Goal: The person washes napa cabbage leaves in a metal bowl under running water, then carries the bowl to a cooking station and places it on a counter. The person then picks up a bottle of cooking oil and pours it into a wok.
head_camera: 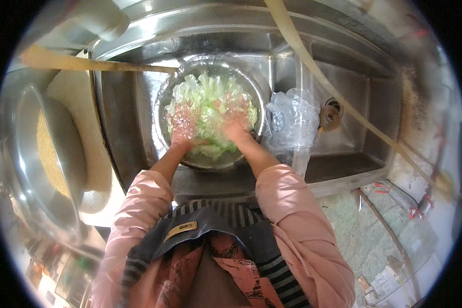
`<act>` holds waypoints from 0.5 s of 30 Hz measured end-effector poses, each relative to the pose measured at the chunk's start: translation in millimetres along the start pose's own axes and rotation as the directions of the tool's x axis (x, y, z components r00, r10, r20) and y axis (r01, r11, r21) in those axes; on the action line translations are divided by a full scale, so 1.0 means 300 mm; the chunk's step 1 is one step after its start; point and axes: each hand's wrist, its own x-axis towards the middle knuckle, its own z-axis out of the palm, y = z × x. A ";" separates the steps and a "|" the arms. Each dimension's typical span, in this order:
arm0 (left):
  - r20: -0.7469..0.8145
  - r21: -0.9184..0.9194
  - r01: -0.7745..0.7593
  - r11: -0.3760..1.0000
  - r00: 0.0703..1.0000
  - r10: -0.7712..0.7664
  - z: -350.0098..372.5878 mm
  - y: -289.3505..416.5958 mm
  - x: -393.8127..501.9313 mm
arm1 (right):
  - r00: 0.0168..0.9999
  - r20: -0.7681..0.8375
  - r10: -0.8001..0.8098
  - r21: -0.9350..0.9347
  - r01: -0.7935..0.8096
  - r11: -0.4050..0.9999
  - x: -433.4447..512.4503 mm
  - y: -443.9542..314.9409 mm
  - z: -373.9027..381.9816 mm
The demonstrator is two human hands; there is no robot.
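Both my hands are under water in a round metal basin [262, 115] that stands in the left bowl of the sink. Pale green and white chopped leaves, which look like cabbage [206, 90], fill the basin. On the left side, my left hand [183, 121] presses down among the leaves with its fingers spread. Opposite it, my right hand [236, 115] also lies among them, fingers apart. Ripples and glare blur the fingertips of both hands. Under the wooden-looking stick [134, 67], whose tip reaches the basin's upper left rim, the water is bright with reflections.
A clear plastic bag [292, 115] drapes over the sink's divider. Beside it, a brownish object [330, 117] sits at the drain of the right bowl [354, 142]. A pale hose [323, 81] crosses above. At left stands a large metal bowl [27, 154] holding yellowish grains [50, 154].
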 end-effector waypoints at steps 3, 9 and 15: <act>-0.033 0.096 0.019 0.995 0.999 -0.016 -0.013 0.008 -0.019 | 0.948 -0.313 -0.050 0.026 0.061 0.998 -0.033 0.000 -0.038; -0.368 -0.370 -0.201 0.907 0.928 0.055 0.024 -0.066 -0.173 | 0.991 -0.014 0.137 0.443 -0.116 0.889 -0.160 -0.015 -0.288; -0.663 -0.564 -0.116 0.818 0.655 -0.364 0.091 -0.233 -0.206 | 0.964 -0.218 0.153 0.470 -0.033 0.882 -0.134 0.068 -0.313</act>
